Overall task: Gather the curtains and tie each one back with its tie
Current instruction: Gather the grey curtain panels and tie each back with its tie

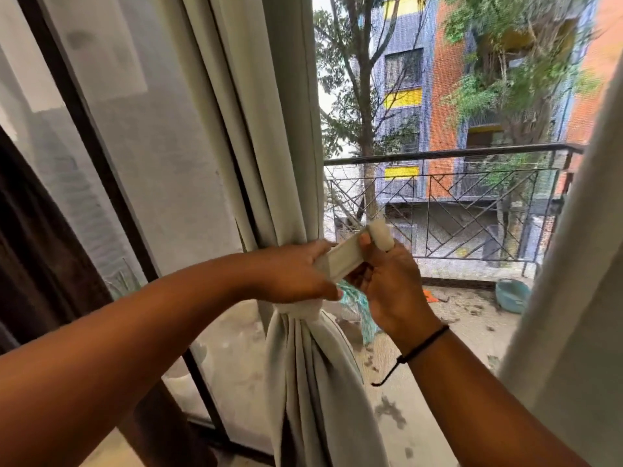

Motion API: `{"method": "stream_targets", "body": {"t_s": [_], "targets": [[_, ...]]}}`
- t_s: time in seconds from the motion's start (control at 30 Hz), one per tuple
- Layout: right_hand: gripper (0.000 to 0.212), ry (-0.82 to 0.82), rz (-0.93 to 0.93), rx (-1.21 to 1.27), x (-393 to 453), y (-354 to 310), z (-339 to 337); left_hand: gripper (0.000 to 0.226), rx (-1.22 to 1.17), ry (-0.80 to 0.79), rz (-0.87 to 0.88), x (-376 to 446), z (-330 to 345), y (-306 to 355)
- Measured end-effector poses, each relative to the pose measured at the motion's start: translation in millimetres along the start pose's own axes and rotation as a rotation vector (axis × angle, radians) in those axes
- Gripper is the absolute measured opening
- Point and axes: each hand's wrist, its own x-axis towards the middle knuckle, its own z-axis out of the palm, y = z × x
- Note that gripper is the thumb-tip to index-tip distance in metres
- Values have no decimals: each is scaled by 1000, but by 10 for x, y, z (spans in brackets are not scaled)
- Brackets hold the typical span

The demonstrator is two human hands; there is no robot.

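A pale grey-green curtain (269, 129) hangs at the middle left, bunched into a narrow waist at mid height. A cream fabric tie (347, 256) wraps round that waist (298, 308), and its free strip stretches up to the right between both hands. My left hand (293, 274) grips the strip close to the curtain. My right hand (387, 281) pinches the strip's far end, which loops over its fingers (381, 235). A second pale curtain (573, 298) hangs loose along the right edge.
A dark sliding door frame (101, 170) and sheer screen stand at the left. Behind the mesh lies a balcony with a metal railing (455, 197), a teal tub (512, 294) and a wet floor. A brown curtain (30, 247) fills the far left.
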Motion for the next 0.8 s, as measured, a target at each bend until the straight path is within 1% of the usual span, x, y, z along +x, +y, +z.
{"method": "stream_targets", "body": {"t_s": [0.03, 0.07, 0.1, 0.13, 0.17, 0.2, 0.23, 0.3, 0.37, 0.47, 0.53, 0.57, 0.6, 0.63, 0.7, 0.8], "targets": [[12, 1, 73, 54, -41, 41, -9, 60, -82, -34, -7, -12, -41, -2], [13, -3, 158, 115, -89, 101, -21, 60, -159, -91, -11, -43, -88, 4], [13, -20, 248, 174, -156, 158, -21, 69, -195, -167, -16, -90, -134, 15], [14, -44, 336, 219, -222, 224, -17, 82, -182, -258, -50, -121, -170, 16], [17, -71, 413, 251, -299, 276, 8, 94, -134, -343, -116, -149, -190, 18], [21, -95, 471, 276, -362, 339, 33, 100, -74, -416, -197, -174, -200, 41], [24, -127, 513, 304, -418, 386, 69, 100, -22, -467, -253, -192, -194, 54], [27, -197, 542, 331, -485, 457, 121, 88, -4, -495, -255, -191, -167, 76], [28, -199, 566, 343, -500, 512, 121, 80, -75, -400, -192, -213, -153, 32], [30, -147, 656, 416, -514, 605, 13, 67, -334, -156, -67, -241, -69, -110], [34, -160, 681, 422, -546, 633, -45, 59, -489, -4, 33, -280, 77, -191], [33, -175, 670, 405, -556, 633, -65, 52, -528, 45, 78, -286, 144, -219], [30, -183, 649, 380, -566, 626, -77, 58, -561, 86, 123, -287, 201, -241], [28, -186, 623, 362, -574, 610, -81, 68, -607, 122, 149, -284, 236, -272], [29, -186, 557, 309, -585, 605, -97, 83, -692, 153, 173, -288, 252, -355], [30, -219, 461, 181, -596, 635, -108, 80, -733, 182, 212, -346, 270, -444]]}}
